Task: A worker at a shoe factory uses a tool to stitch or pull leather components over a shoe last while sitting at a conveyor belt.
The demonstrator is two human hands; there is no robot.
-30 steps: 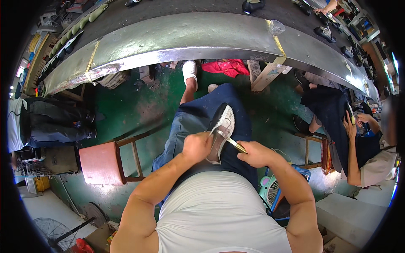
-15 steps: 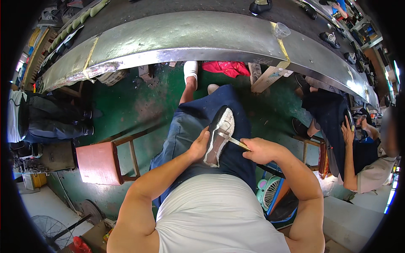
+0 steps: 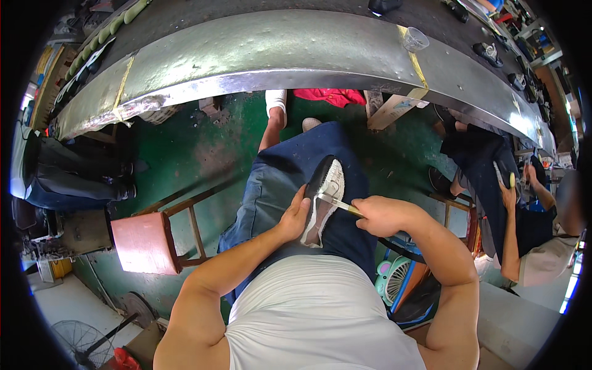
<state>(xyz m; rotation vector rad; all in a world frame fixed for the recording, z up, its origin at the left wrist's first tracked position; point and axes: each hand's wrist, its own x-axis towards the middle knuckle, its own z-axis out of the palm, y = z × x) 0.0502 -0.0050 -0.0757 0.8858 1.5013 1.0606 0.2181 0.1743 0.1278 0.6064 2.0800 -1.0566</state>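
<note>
An unsoled shoe upper (image 3: 325, 203), black along one side with white edges and a grey-brown underside, lies bottom up across my lap. My left hand (image 3: 295, 217) grips its left side, thumb near the edge. In my right hand (image 3: 382, 216) is a slim tool (image 3: 338, 202) with a pale metal-looking end and a yellowish handle, its tip against the middle of the underside. Whether that tip is a hammer head or a brush is too small to tell. A dark blue apron (image 3: 336, 139) covers my legs beneath the shoe.
A metal-edged bench (image 3: 265, 52) crosses ahead, with a clear plastic cup (image 3: 415, 39) on it. To the left stands a red-topped stool (image 3: 145, 242). A green fan (image 3: 393, 279) is by my right side. Another person (image 3: 524, 203) works at right; someone's dark-trousered legs (image 3: 80, 172) are at left.
The tool's tip has shifted slightly on the underside, and the shoe has tilted a little. My left hand keeps its hold. At right, the other person's hands have moved.
</note>
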